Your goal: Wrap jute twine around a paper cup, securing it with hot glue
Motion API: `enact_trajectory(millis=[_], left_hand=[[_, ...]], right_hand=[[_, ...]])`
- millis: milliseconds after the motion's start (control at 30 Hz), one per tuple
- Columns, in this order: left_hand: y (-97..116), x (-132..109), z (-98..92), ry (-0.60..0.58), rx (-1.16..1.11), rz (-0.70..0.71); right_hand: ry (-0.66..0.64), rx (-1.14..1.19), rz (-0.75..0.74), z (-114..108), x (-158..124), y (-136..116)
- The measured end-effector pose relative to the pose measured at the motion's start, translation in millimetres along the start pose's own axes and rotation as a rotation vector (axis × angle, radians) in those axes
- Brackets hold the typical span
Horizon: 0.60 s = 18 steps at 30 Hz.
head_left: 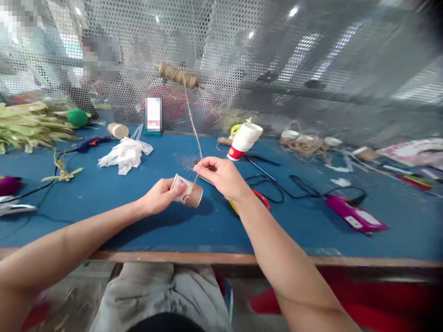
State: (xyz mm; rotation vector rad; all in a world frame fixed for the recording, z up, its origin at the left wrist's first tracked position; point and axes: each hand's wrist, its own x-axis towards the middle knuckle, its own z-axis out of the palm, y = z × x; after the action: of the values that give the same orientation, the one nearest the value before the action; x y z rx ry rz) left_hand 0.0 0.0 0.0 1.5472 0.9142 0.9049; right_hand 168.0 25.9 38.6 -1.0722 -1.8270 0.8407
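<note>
Both forearms are stretched over the blue table [311,230]. Paper cup [188,191] is gripped sideways by left hand [161,196] above the table; jute twine [192,121] is pinched by right hand [221,175], fingers closed, running up to spool [178,74].

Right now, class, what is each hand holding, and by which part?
The left hand grips a paper cup by its side wall, at the unwrapped end. The right hand pinches the jute twine just above the cup.
</note>
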Motion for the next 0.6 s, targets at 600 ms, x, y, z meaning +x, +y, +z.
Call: enact_trajectory(millis=[600], left_hand=[[-2.8, -3.9, -1.4, 0.025, 0.011, -0.022]], right_hand=[[0.001, 0.014, 0.041, -2.1, -1.4, -1.5]])
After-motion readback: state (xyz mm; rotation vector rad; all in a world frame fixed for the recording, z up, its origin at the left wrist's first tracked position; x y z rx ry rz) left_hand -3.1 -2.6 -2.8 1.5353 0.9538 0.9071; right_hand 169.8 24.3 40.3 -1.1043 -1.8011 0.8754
